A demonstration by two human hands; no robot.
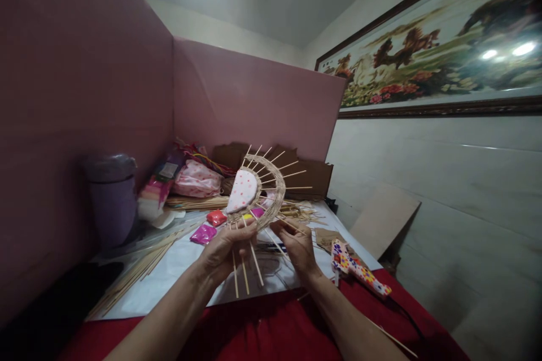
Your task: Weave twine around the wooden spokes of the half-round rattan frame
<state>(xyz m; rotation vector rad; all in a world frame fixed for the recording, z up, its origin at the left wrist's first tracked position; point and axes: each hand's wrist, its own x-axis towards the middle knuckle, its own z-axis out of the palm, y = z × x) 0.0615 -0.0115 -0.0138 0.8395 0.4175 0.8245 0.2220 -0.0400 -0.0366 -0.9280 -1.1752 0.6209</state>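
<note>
My left hand [231, 245] is closed around the lower edge of a half-round fan frame [277, 197]. Thin wooden sticks radiate from this frame, with a band of twine woven across them. At its inner side sits a white half-disc [243, 192] with pinkish dots. Several stick ends jut down past my left fingers. Close to the band's lower right, my right hand [296, 245] is pinched shut, one stick running across its fingers. What lies between the fingertips is too small to make out.
A flower-patterned glue gun [358, 269] lies right, its cord trailing over the red cloth [254, 327]. Loose sticks [144, 265] lie left, near a purple bin [110, 203]. Pink and red packets [203, 234], a dotted bag [198, 179] and cardboard [315, 177] sit behind.
</note>
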